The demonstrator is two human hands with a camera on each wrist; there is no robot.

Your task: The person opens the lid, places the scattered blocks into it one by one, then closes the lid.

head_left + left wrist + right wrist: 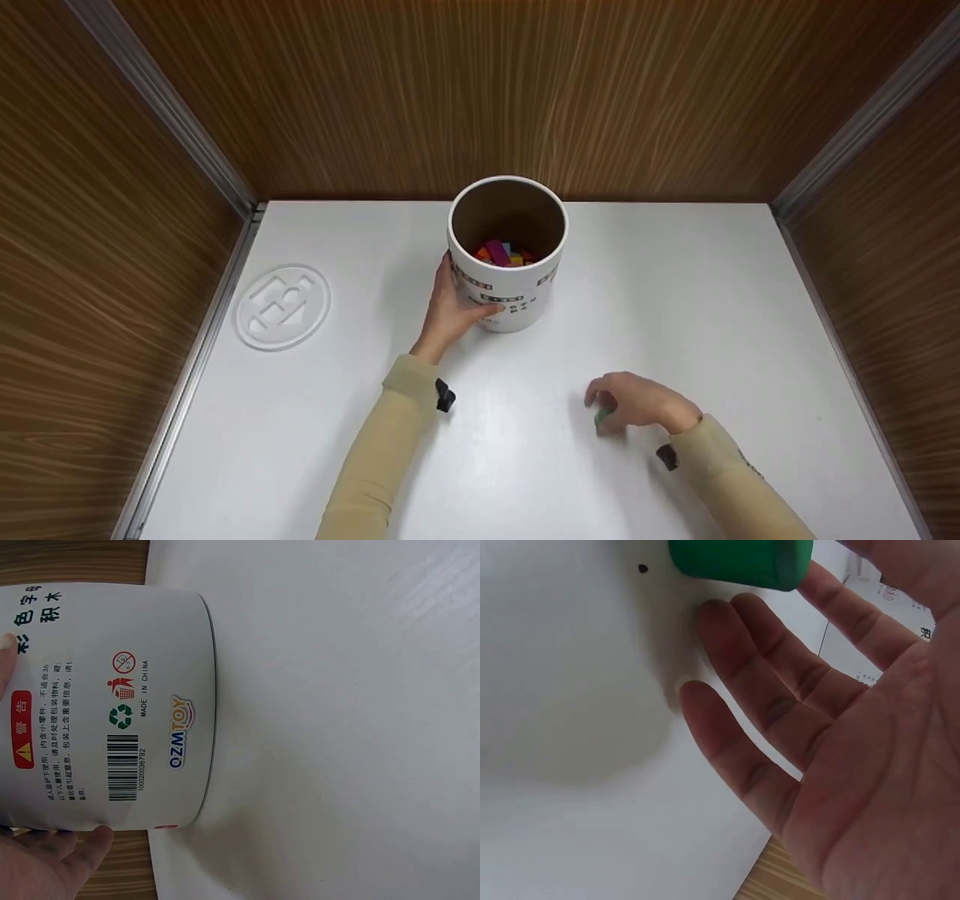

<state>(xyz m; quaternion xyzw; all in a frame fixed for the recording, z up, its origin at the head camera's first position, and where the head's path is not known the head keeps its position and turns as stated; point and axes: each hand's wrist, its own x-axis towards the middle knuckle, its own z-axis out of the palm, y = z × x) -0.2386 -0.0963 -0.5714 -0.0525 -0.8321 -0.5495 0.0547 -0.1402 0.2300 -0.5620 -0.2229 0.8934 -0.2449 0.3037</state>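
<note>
A white cardboard canister (510,300) with printed letters stands upright near the back wall, its top uncovered. Colourful toy blocks (498,253) lie inside it. My left hand (450,311) grips its left side, thumb across the front and fingers around the side; the left wrist view shows the label and barcode (123,768). To the right and closer to me, my right hand (634,399) pinches a small green toy block (739,561) with a rounded side between thumb and index finger. The other fingers (735,742) are loosely bent, low over the white table.
A white oval board (283,341) with shaped recesses lies on the left of the white table (510,465). Wood-grain panels (390,97) enclose the back and both sides, with metal rails along the side edges.
</note>
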